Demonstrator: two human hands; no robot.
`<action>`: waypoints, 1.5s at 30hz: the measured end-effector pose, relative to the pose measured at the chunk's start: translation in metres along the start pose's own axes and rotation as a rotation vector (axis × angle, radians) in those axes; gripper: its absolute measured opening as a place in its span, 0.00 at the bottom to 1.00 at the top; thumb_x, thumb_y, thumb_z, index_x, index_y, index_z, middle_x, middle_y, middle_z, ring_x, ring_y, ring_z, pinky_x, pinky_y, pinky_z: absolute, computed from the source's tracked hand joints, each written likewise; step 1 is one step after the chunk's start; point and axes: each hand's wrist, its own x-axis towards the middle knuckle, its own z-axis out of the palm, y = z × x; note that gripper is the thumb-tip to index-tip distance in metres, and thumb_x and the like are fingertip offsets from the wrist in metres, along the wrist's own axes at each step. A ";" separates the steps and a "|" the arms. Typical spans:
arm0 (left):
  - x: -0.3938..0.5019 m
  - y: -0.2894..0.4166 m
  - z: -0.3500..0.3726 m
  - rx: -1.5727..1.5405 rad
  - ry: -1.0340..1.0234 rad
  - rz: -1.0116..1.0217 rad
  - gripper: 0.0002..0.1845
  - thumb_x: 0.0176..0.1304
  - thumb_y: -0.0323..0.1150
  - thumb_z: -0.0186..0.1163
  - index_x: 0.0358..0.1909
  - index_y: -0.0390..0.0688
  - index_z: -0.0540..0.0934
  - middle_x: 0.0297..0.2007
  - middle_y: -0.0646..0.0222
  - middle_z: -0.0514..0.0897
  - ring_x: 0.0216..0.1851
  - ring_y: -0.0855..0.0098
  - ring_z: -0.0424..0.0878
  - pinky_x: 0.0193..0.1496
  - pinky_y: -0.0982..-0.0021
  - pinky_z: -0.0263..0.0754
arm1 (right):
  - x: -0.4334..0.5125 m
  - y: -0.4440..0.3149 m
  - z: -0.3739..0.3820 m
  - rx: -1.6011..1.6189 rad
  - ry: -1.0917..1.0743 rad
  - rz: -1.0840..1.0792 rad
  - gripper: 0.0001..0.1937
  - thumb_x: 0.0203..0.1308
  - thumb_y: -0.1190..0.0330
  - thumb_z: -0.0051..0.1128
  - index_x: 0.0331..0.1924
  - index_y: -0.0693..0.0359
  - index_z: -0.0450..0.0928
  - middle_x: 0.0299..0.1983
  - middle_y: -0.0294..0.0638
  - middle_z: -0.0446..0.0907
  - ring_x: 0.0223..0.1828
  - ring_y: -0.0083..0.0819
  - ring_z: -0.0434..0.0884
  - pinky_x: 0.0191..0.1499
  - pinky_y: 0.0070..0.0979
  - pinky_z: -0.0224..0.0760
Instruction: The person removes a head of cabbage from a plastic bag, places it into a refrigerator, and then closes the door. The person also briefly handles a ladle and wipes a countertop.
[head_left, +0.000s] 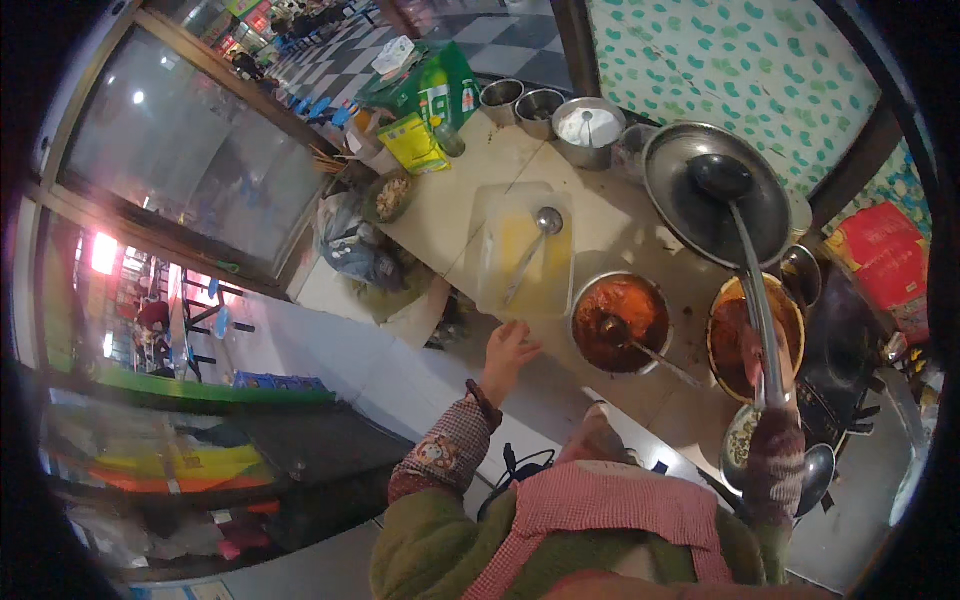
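Observation:
My left hand (508, 364) hangs empty with its fingers apart, near the front edge of the tiled counter. Just beyond it sits a translucent plastic tub (491, 247) with yellowish contents, and a metal spoon (536, 240) lies in it. My right hand (781, 349) is around the long handle of a metal ladle (746, 247), which partly hides the fingers. The dark ladle bowl appears over a round steel wok (679, 202). Below my right hand is a light-rimmed basin (799, 345) with reddish-brown residue. Left of it stands a metal pot (576, 330) of red sauce with another ladle (615, 330).
Two metal containers (501, 101) and a pot of white powder (589, 127) line the back. A yellow packet (412, 144) and glass bottle (450, 141) stand leftward. A bowl (390, 196) and plastic bag (356, 244) are nearby. A red box (877, 251) sits right.

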 end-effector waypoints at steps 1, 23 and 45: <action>0.006 -0.004 -0.003 -0.012 0.031 0.013 0.26 0.75 0.43 0.60 0.66 0.40 0.67 0.58 0.58 0.78 0.51 0.59 0.85 0.54 0.60 0.82 | -0.010 -0.007 0.019 0.062 0.038 0.016 0.15 0.74 0.64 0.52 0.57 0.64 0.73 0.26 0.34 0.75 0.20 0.18 0.74 0.18 0.13 0.67; 0.076 -0.001 0.008 -0.071 0.083 0.042 0.11 0.64 0.28 0.60 0.45 0.37 0.84 0.38 0.61 0.89 0.37 0.64 0.88 0.40 0.67 0.82 | -0.299 0.048 -0.045 -0.172 1.104 0.091 0.19 0.76 0.61 0.52 0.63 0.61 0.71 0.35 0.35 0.77 0.28 0.20 0.78 0.24 0.15 0.72; 0.124 0.022 0.001 1.380 -0.198 0.827 0.08 0.67 0.27 0.64 0.46 0.38 0.82 0.37 0.53 0.85 0.40 0.55 0.85 0.42 0.59 0.77 | -0.279 0.018 -0.096 -0.306 0.873 -0.117 0.15 0.71 0.62 0.58 0.53 0.62 0.75 0.27 0.33 0.77 0.18 0.18 0.74 0.18 0.17 0.68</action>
